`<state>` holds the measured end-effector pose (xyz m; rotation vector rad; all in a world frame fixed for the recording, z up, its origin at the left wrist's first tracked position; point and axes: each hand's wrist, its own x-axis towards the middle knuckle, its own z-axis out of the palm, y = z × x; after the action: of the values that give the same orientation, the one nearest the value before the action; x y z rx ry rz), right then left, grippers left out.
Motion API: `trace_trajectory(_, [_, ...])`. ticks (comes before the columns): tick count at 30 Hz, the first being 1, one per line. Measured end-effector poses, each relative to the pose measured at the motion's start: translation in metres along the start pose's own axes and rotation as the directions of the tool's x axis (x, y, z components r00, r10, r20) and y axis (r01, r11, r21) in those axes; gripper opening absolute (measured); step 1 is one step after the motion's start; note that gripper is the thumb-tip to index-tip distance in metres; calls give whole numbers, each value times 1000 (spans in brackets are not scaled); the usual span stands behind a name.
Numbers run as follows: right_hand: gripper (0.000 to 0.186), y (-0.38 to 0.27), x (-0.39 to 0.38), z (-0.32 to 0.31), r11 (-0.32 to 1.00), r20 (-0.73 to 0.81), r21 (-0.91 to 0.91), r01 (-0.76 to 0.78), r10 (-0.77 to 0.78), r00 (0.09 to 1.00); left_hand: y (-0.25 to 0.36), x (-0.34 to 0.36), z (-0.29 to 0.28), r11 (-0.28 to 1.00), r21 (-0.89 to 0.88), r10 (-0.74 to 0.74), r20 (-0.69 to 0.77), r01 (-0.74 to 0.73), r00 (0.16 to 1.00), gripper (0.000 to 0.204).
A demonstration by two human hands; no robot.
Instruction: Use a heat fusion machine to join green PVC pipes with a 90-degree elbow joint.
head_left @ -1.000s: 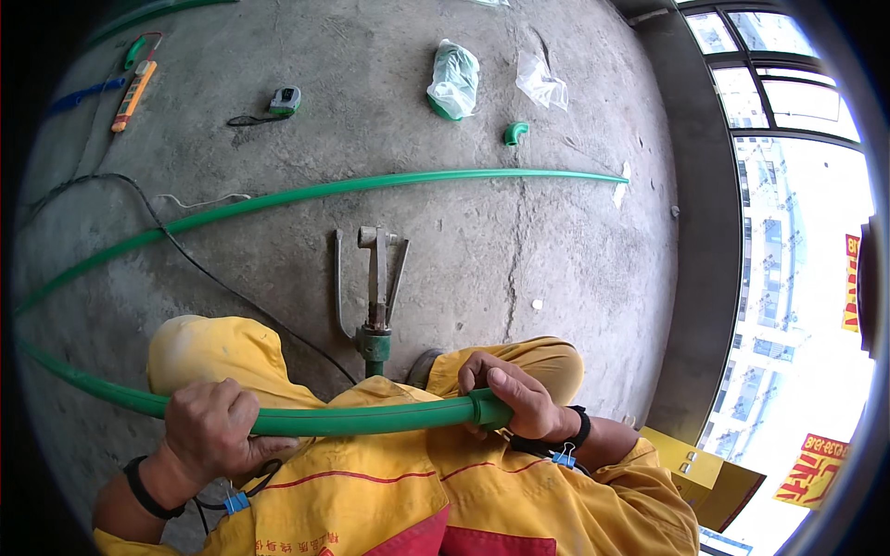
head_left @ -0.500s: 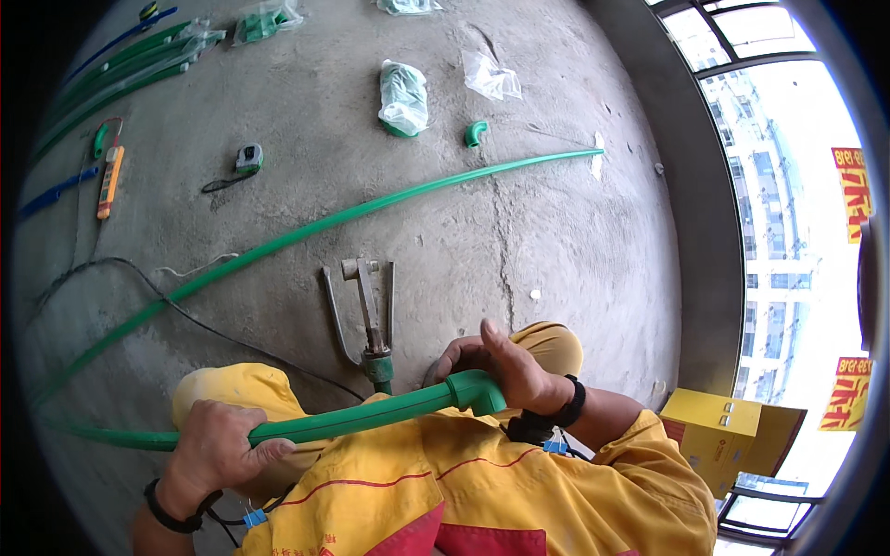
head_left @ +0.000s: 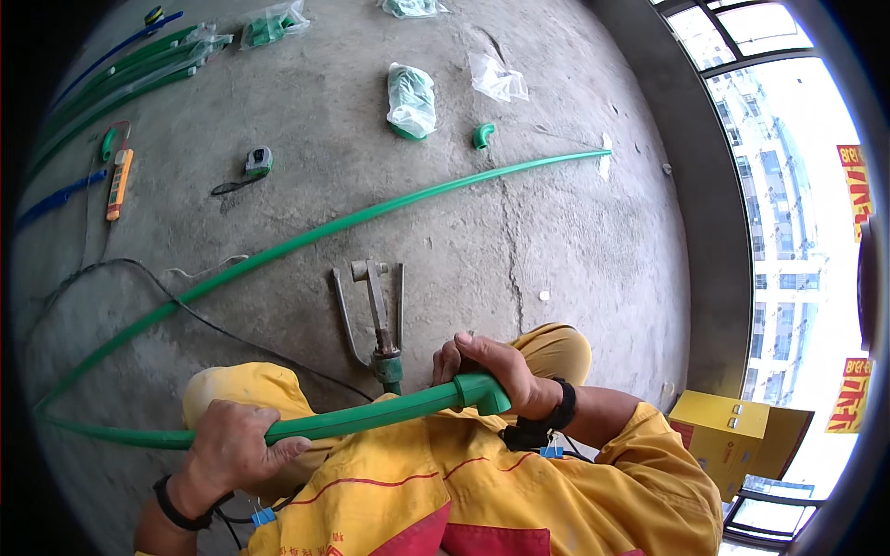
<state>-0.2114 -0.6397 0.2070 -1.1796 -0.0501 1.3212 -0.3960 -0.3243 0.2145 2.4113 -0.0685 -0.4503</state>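
While the left hand (head_left: 232,447) clasps a long, smooth green plastic pipe (head_left: 371,416), the right hand (head_left: 510,369) touches its wider, bent green elbow fitting (head_left: 481,394), grip unclear.

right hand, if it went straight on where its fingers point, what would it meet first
Likely the metal-armed tool, to the left of the right hand; depth is unclear from this view.

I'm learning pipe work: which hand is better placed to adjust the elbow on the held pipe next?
Probably the right hand: it is at the green elbow, while the left hand holds the pipe farther along.
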Motion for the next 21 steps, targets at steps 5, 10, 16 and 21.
trace_trajectory(5, [55,-1,0,0,998,3,66,-17,17,1000,1,0,0,1000,-3,-22,16,22,1000,67])
trace_trajectory(10, [52,-7,-3,4,998,-10,53,-23,24,1000,3,-2,2,1000,-3,-25,7,25,1000,67])
trace_trajectory(16, [52,-12,-6,6,991,-60,90,-103,109,992,3,-4,7,1000,24,-19,-6,19,1000,66])
trace_trajectory(21, [57,-29,-20,10,938,-19,109,-328,332,943,7,-16,30,981,192,68,-341,-1,938,66])
